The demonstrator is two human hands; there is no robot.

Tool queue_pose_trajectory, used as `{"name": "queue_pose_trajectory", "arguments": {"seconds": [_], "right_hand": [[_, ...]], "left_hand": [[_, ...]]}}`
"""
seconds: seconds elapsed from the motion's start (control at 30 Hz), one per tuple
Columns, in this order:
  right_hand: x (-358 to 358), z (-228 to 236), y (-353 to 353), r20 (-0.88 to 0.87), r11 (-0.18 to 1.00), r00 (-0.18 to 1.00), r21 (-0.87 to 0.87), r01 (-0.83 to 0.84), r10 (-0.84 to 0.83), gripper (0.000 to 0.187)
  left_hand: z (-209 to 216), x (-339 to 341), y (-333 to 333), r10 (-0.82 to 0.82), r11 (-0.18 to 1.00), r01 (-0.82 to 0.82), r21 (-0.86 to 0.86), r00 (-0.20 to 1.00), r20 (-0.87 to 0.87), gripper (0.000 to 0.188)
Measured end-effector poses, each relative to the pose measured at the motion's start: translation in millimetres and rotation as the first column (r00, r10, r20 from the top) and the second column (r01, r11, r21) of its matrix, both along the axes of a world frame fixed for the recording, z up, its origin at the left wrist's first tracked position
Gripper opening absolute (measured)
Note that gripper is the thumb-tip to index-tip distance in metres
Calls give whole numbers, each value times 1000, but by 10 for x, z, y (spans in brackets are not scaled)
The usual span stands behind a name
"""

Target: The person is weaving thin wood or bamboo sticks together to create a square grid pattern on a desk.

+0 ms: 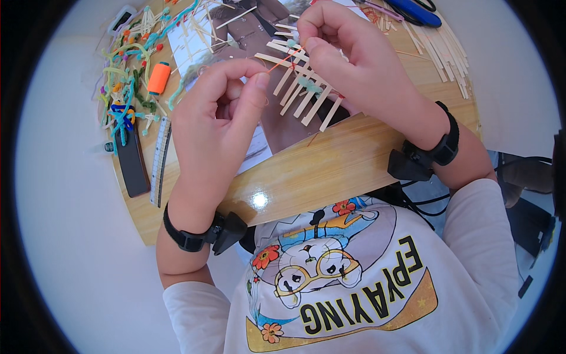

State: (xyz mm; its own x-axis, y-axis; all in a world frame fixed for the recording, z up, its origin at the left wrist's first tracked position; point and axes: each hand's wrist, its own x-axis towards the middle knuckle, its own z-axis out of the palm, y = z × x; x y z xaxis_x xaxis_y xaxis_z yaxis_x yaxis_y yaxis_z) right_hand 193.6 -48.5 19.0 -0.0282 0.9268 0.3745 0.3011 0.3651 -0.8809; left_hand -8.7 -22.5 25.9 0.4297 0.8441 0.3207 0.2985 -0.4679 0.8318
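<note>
An orange thread runs taut between my two hands over a lattice of flat wooden sticks. My left hand pinches one end between thumb and forefinger, just left of the lattice. At the upper right of the lattice, my right hand is closed on the other end, its fingertips partly hidden. The sticks cross one another, with tufts of pale green fuzzy pipe cleaner and bits of red thread among them. The lattice lies over a printed picture sheet.
An orange thread spool, a clear ruler and a dark phone lie at the left. Behind them is a heap of coloured pipe cleaners. Loose wooden sticks and blue-handled scissors lie at the far right of the wooden table.
</note>
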Motion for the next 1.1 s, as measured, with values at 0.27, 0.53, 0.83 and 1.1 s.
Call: {"name": "queue_pose_trajectory", "arguments": {"seconds": [0.27, 0.53, 0.83, 1.1], "right_hand": [[59, 60, -51, -309, 962, 945, -211, -174, 103, 3], [-70, -26, -54, -77, 998, 995, 21, -59, 60, 9], [-74, -6, -79, -52, 994, 993, 7, -106, 106, 9], [-53, 75, -31, -419, 982, 906, -144, -123, 52, 7]], "left_hand": [[8, -11, 8, -20, 1000, 20, -1, 1000, -22, 11], [61, -4, 23, -105, 943, 169, -288, 969, 223, 31], [-46, 35, 35, -178, 799, 344, -494, 919, 351, 25], [-21, -2, 44, -84, 858, 215, -467, 955, 285, 15]]}}
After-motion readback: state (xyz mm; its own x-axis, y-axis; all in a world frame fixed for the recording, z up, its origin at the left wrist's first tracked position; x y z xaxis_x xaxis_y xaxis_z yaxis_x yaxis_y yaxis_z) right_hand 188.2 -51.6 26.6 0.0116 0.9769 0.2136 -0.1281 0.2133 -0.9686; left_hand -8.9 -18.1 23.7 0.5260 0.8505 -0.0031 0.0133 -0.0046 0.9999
